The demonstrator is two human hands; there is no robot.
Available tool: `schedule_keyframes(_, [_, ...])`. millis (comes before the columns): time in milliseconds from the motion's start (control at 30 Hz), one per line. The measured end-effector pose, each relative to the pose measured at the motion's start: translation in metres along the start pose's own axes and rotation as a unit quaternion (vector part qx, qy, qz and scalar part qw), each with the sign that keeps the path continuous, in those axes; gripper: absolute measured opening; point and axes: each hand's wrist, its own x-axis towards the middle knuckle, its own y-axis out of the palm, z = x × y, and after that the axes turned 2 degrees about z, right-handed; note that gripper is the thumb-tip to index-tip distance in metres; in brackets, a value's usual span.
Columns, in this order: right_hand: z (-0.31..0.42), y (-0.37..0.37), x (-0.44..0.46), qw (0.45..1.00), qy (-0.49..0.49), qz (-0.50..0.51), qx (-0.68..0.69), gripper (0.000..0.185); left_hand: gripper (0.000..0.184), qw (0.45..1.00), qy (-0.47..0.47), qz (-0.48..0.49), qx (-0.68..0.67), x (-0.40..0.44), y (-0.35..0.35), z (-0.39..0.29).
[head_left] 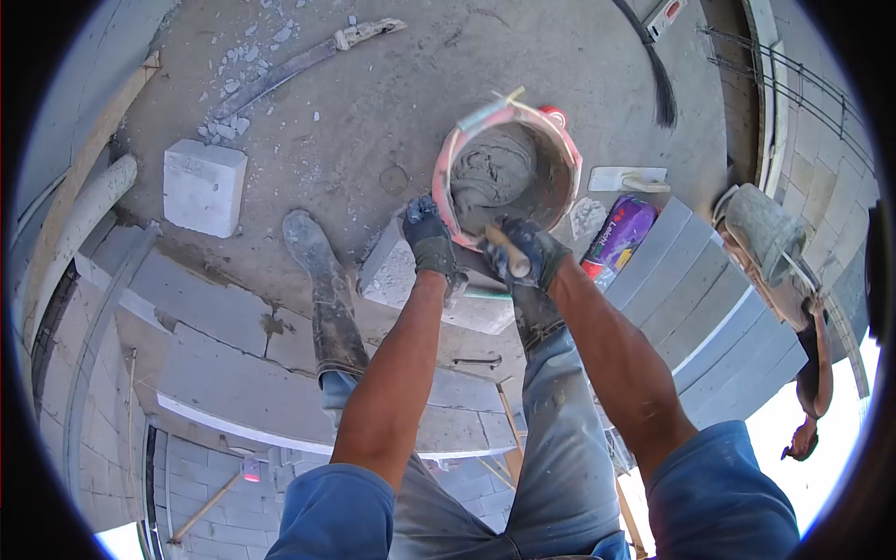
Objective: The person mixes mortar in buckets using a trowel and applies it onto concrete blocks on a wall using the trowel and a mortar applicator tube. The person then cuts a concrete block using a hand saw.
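Note:
A pinkish-red bucket (441,187) stands on the floor in front of me, with wet grey mortar (495,166) inside. My left hand (429,235), in a dark, mortar-stained glove, is closed at the bucket's near-left rim. Also gloved, my right hand (534,254) wraps round a wooden handle (507,250) over the near side of the bucket. The head of that tool is hidden, so I cannot tell its exact kind. White block pieces (387,271) lie just below my left hand.
A white block (203,189) sits at left, near a long-bladed saw (280,79) and rubble. Right of the bucket are a float (630,179), a purple bag (621,229) and stacked grey blocks (691,280). Another person (810,373) handles a grey bucket (765,229) at far right.

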Motion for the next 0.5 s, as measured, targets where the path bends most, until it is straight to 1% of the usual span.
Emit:
schedule_keyframes(33, [0.002, -0.005, 0.01, 0.997, -0.034, -0.015, 0.061, 0.035, 0.019, 0.999, 0.016, 0.013, 0.038, 0.006, -0.003, 0.011])
schedule_keyframes(67, [0.03, -0.036, 0.02, 0.984, -0.103, -0.093, 0.114, 0.039, 0.025, 0.996, 0.03, 0.028, 0.078, 0.011, -0.004, 0.02])
schedule_keyframes(100, [0.039, -0.042, 0.021, 0.971, -0.132, -0.136, 0.146, 0.042, 0.025, 0.995, 0.03, 0.029, 0.087, 0.009, -0.005, 0.018])
schedule_keyframes(133, [0.048, -0.048, 0.021, 0.955, -0.163, -0.176, 0.174, 0.044, 0.023, 0.996, 0.025, 0.05, 0.073, 0.001, -0.005, 0.01])
schedule_keyframes(167, [0.049, -0.044, 0.017, 0.839, -0.06, -0.121, 0.527, 0.044, 0.022, 0.995, 0.021, 0.071, 0.059, -0.004, -0.006, 0.008])
schedule_keyframes(200, [0.052, -0.041, 0.01, 0.596, 0.047, -0.047, 0.8, 0.043, 0.022, 0.995, 0.022, 0.073, 0.067, -0.01, -0.007, 0.004])
schedule_keyframes(233, [0.054, -0.04, 0.001, 0.263, 0.143, 0.036, 0.953, 0.043, 0.02, 0.994, -0.001, 0.1, -0.051, -0.018, -0.01, -0.002])
schedule_keyframes(267, [0.06, -0.046, -0.01, 0.259, 0.137, 0.035, 0.956, 0.043, 0.018, 0.977, -0.024, 0.126, -0.168, -0.025, -0.016, -0.007])
schedule_keyframes(300, [0.068, -0.055, -0.023, 0.312, 0.212, -0.002, 0.926, 0.039, 0.019, 0.983, 0.016, 0.169, -0.065, -0.034, -0.029, -0.008])
schedule_keyframes(333, [0.073, -0.064, -0.037, 0.364, 0.286, -0.04, 0.886, 0.035, 0.026, 0.976, 0.065, 0.203, 0.035, -0.044, -0.043, -0.009])
schedule_keyframes(367, [0.075, -0.069, -0.049, 0.462, 0.271, -0.084, 0.841, 0.026, 0.034, 0.983, -0.002, 0.169, -0.071, -0.062, -0.052, -0.016])
schedule_keyframes(400, [0.076, -0.081, -0.058, 0.463, 0.268, -0.085, 0.841, 0.026, 0.043, 0.974, -0.069, 0.13, -0.175, -0.078, -0.057, -0.024])
schedule_keyframes(433, [0.079, -0.093, -0.067, 0.437, 0.3, -0.102, 0.842, 0.022, 0.043, 0.973, -0.067, 0.13, -0.176, -0.092, -0.059, -0.039])
schedule_keyframes(467, [0.082, -0.105, -0.077, 0.41, 0.333, -0.12, 0.84, 0.018, 0.049, 0.973, -0.109, 0.131, -0.153, -0.107, -0.058, -0.06])
schedule_keyframes(500, [0.076, -0.118, -0.083, 0.446, 0.327, -0.098, 0.827, 0.016, 0.056, 0.971, -0.153, 0.132, -0.13, -0.116, -0.057, -0.07])
